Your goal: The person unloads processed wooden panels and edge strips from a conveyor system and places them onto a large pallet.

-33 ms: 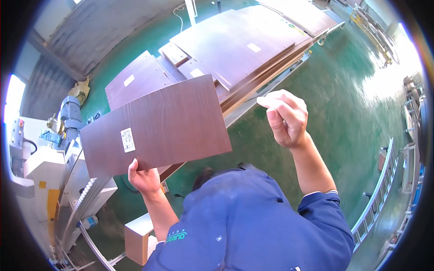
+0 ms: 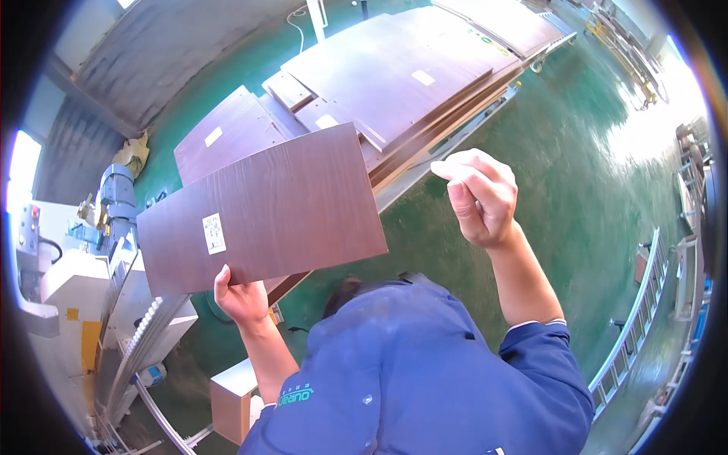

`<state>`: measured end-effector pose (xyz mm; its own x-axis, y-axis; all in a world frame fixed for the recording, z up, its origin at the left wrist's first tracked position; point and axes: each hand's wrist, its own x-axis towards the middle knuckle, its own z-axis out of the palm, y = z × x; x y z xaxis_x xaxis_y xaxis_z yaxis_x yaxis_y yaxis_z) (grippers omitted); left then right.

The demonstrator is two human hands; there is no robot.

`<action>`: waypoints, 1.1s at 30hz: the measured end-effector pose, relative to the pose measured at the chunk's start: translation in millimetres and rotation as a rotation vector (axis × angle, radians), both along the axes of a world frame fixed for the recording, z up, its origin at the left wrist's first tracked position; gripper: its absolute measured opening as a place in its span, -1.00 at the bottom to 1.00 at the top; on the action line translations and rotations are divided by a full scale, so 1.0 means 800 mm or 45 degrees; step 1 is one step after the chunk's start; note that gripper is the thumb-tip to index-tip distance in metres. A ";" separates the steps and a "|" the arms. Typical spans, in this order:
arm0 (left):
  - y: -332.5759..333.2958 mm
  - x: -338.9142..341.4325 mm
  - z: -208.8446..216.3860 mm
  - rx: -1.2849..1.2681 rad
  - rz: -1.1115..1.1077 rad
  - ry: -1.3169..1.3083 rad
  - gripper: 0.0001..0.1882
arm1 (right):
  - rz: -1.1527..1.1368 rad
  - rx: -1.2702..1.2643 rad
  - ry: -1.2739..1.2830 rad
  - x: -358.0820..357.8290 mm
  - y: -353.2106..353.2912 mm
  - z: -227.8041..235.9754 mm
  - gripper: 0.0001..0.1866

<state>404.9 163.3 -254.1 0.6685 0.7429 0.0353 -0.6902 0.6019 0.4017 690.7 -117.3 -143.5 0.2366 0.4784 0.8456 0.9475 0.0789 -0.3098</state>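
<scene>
My left hand (image 2: 244,299) grips the lower edge of a brown wood-grain panel (image 2: 296,205). Its thumb lies on the top face, and the fingers are hidden underneath. The panel is held tilted, with a white printed label (image 2: 214,233) on its left part. My right hand (image 2: 485,193) is raised over the green floor, off the panel's right end and not touching it. Its fingers are curled and pressed together, with the thumb bent below them. Whatever these fingers may hold cannot be made out.
Behind the panel, stacked brown boards (image 2: 394,76) lie on a long stand. A machine with a blue-grey motor (image 2: 118,189) stands on the left. Near my left forearm is a small box-like piece (image 2: 227,402). A metal ladder-like rail (image 2: 629,326) runs along the right.
</scene>
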 end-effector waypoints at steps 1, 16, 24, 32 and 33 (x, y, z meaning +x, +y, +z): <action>0.001 0.011 0.002 -0.016 -0.006 0.020 -0.66 | -0.005 0.020 0.010 0.006 -0.003 -0.001 -0.89; 0.054 0.145 -0.019 -0.108 -0.283 0.300 -0.78 | -0.460 0.024 0.959 0.046 0.005 -0.048 -0.73; 0.043 0.230 -0.024 -0.166 -0.348 0.595 -0.90 | -0.060 0.134 2.165 0.082 -0.002 -0.135 -0.51; -0.006 0.383 -0.024 -0.198 -0.447 0.592 -0.69 | 0.365 0.376 2.386 0.198 -0.020 -0.143 -0.41; -0.014 0.400 -0.033 -0.200 -0.436 0.602 -0.65 | 0.371 0.384 2.387 0.214 -0.028 -0.147 -0.39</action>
